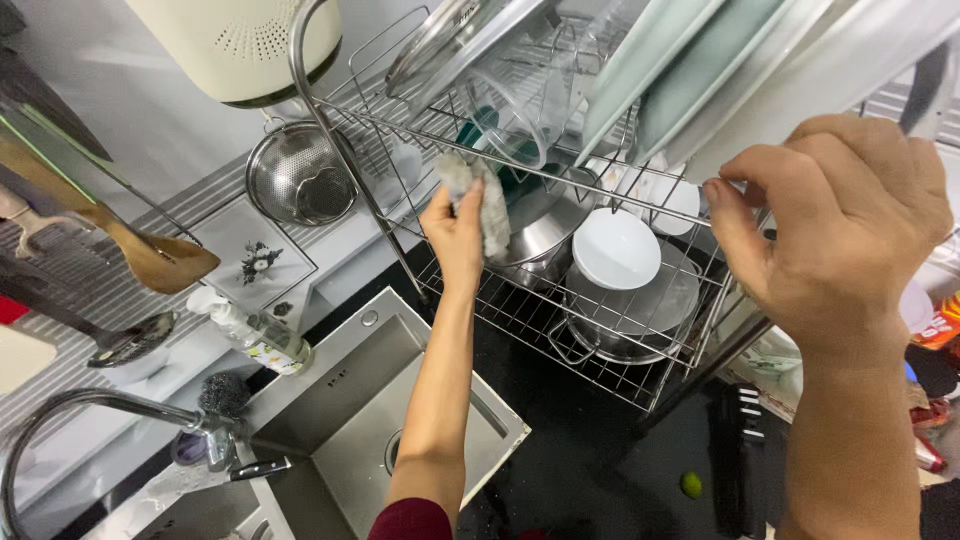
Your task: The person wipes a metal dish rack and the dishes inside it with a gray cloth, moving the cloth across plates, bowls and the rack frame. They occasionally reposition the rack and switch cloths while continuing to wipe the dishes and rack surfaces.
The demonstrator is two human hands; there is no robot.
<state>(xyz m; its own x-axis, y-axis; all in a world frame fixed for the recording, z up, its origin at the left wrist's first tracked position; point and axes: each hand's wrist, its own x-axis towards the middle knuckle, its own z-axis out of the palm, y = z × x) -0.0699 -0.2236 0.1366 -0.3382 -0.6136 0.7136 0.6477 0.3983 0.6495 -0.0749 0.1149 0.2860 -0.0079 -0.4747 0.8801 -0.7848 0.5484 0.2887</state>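
Note:
My left hand (455, 232) is raised in front of the wire dish rack (520, 310) and grips a grey rag (487, 205), pressed against the rack's upper rail beside a steel bowl (545, 235). My right hand (835, 215) is closer to the camera on the right, with its thumb and fingers pinched on the rack's top rail (690, 200). A white bowl (615, 250) and a steel pot (640, 320) stand in the rack's lower shelf. Pale green plates (690, 70) and a clear plastic container (520, 95) stand in the upper shelf.
A steel sink (370, 420) lies below left with a tap (90, 415), a scrubber (225, 393) and a soap bottle (255, 335). A colander (300, 180), wooden spatula (150, 255) and ladle hang on the wall. A lime (691, 485) lies on the black counter.

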